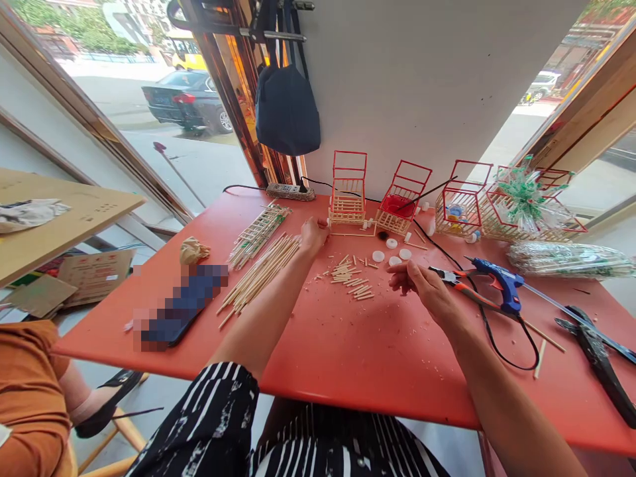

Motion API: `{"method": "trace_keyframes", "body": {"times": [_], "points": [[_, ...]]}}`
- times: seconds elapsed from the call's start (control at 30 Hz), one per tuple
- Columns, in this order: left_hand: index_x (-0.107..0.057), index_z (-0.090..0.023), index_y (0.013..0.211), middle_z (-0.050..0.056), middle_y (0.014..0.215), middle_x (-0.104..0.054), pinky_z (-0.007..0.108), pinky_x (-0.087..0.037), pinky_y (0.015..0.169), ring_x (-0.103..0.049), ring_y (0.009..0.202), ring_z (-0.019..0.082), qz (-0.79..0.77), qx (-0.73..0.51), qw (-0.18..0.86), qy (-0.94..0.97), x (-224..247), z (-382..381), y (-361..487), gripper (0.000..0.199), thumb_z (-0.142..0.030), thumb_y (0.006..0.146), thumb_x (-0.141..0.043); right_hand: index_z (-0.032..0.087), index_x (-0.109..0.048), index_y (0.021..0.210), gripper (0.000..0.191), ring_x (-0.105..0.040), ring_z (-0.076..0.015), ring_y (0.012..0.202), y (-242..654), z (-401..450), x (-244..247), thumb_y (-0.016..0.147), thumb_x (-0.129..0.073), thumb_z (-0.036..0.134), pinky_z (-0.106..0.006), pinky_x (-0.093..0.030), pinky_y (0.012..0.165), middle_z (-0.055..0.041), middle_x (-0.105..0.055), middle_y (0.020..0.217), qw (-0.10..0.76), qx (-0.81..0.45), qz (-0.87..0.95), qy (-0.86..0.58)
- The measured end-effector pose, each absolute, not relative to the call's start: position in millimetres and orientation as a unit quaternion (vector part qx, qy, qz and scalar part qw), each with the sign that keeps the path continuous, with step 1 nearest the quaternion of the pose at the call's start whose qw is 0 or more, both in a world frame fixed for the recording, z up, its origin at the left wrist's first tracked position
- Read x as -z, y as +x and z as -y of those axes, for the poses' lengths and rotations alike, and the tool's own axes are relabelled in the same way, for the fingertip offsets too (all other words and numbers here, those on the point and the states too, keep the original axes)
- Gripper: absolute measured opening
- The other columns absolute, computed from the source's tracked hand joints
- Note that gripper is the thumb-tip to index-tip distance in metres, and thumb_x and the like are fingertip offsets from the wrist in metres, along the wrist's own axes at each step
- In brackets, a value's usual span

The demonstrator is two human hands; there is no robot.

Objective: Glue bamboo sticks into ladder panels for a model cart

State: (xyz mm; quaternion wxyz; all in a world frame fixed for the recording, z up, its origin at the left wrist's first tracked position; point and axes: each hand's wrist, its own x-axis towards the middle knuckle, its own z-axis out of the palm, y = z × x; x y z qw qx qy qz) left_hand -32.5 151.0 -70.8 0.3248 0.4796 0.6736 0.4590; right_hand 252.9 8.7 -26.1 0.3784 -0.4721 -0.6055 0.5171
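My left hand (pixel 314 236) reaches across the red table to the left front corner of a small stick-built cart (pixel 348 199) with a red back frame. Its fingers are curled together by the cart's wheel; what they hold, if anything, is too small to make out. My right hand (pixel 416 286) hovers palm inward with fingers apart, holding nothing visible. Short cut sticks (pixel 350 277) lie between my hands, and white round caps (pixel 391 244) lie beyond the right one. Long wooden sticks (pixel 263 268) lie by my left forearm. Orange-handled pliers (pixel 472 285) are right of my right hand.
More stick carts (pixel 400 195) line the wall. A blue glue gun (pixel 499 281) with its black cable lies at right, near a black-handled tool (pixel 601 364). A phone (pixel 186 305), partly blurred, and a power strip (pixel 291 191) are at left. Someone in orange (pixel 30 391) sits nearby.
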Motion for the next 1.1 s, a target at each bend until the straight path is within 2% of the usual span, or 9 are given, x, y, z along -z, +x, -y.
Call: {"method": "trace_keyframes", "body": {"times": [0.2, 0.5, 0.67, 0.77, 0.9, 1.03, 1.1], "points": [[-0.058, -0.021, 0.061, -0.001, 0.053, -0.059, 0.028, -0.046, 0.067, -0.065, 0.062, 0.019, -0.676, -0.455, 0.291, 0.501, 70, -146, -31, 0.021, -0.011, 0.076, -0.069, 0.017, -0.078, 0.103, 0.075, -0.069, -0.0196, 0.076, 253, -5, 22, 0.091, -0.05, 0.086, -0.031, -0.05, 0.065, -0.012, -0.079, 0.089, 0.374, -0.496, 0.621, -0.478], [-0.055, -0.02, 0.07, -0.003, 0.059, -0.061, 0.026, -0.047, 0.06, -0.055, 0.051, 0.013, -0.621, -0.492, 0.322, 0.519, 52, -115, -45, 0.018, -0.01, 0.082, -0.062, 0.017, -0.076, 0.102, 0.074, -0.067, -0.0177, 0.074, 255, -15, 35, 0.086, -0.057, 0.086, -0.028, -0.048, 0.061, -0.0113, -0.076, 0.091, 0.413, -0.481, 0.589, -0.501], [-0.057, -0.02, 0.074, -0.003, 0.059, -0.061, 0.025, -0.047, 0.056, -0.057, 0.051, 0.012, -0.573, -0.492, 0.361, 0.547, 38, -78, -48, 0.014, -0.011, 0.082, -0.064, 0.018, -0.075, 0.105, 0.067, -0.064, -0.0167, 0.072, 258, -18, 40, 0.09, -0.056, 0.081, -0.028, -0.048, 0.061, -0.0076, -0.072, 0.088, 0.417, -0.397, 0.635, -0.515], [-0.059, -0.02, 0.076, -0.003, 0.061, -0.062, 0.025, -0.048, 0.054, -0.059, 0.052, 0.012, -0.517, -0.504, 0.425, 0.546, 34, -50, -44, 0.012, -0.015, 0.079, -0.07, 0.02, -0.075, 0.101, 0.054, -0.065, -0.0187, 0.072, 257, -16, 41, 0.096, -0.056, 0.07, -0.031, -0.051, 0.064, -0.0061, -0.072, 0.084, 0.371, -0.332, 0.688, -0.528], [-0.058, -0.02, 0.08, -0.001, 0.066, -0.065, 0.024, -0.048, 0.053, -0.062, 0.055, 0.012, -0.478, -0.52, 0.51, 0.491, 30, -20, -39, 0.02, -0.023, 0.074, -0.076, 0.022, -0.077, 0.104, 0.031, -0.069, -0.0214, 0.084, 246, -7, 46, 0.102, -0.058, 0.046, -0.034, -0.054, 0.08, -0.008, -0.075, 0.096, 0.301, -0.244, 0.783, -0.486], [-0.057, -0.021, 0.084, -0.003, 0.066, -0.064, 0.023, -0.049, 0.056, -0.06, 0.055, 0.01, -0.465, -0.528, 0.553, 0.446, 29, -10, -39, 0.025, -0.025, 0.07, -0.077, 0.022, -0.075, 0.117, 0.027, -0.068, -0.0241, 0.106, 229, -4, 56, 0.107, -0.053, 0.033, -0.036, -0.052, 0.096, -0.0108, -0.073, 0.114, 0.248, -0.179, 0.856, -0.416], [-0.057, -0.021, 0.086, -0.004, 0.066, -0.064, 0.022, -0.047, 0.056, -0.059, 0.055, 0.01, -0.465, -0.529, 0.561, 0.435, 29, -10, -40, 0.025, -0.023, 0.068, -0.075, 0.022, -0.075, 0.117, 0.027, -0.066, -0.0243, 0.108, 221, -6, 59, 0.108, -0.05, 0.029, -0.036, -0.051, 0.098, -0.0109, -0.073, 0.114, 0.22, -0.14, 0.875, -0.409]]}}
